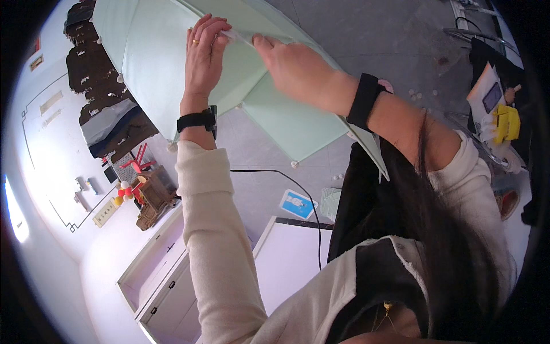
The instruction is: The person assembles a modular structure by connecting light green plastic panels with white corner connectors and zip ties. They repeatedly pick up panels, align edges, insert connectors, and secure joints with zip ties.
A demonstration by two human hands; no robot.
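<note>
A pale green umbrella (154, 54) is spread open in front of me, with small white tips on its ribs. Over its canopy, my left hand (204, 54) is closed, thumb and fingers pinching a thin whitish, partly see-through strip (232, 36). This strip runs toward my right hand (295, 71), which is also closed, thumb against the fingers, close above the fabric. What lies inside the right fingers is hidden. Each wrist wears a black band. One canopy panel hangs down below my right forearm.
A black cable (286, 173) curves across the grey floor, near a blue-and-white card (298, 204). White cabinets (166, 275) stand at lower left. Dark stacked goods (94, 69) line the left wall. On the right are a yellow object (506, 123) and metal chair tubing (481, 31).
</note>
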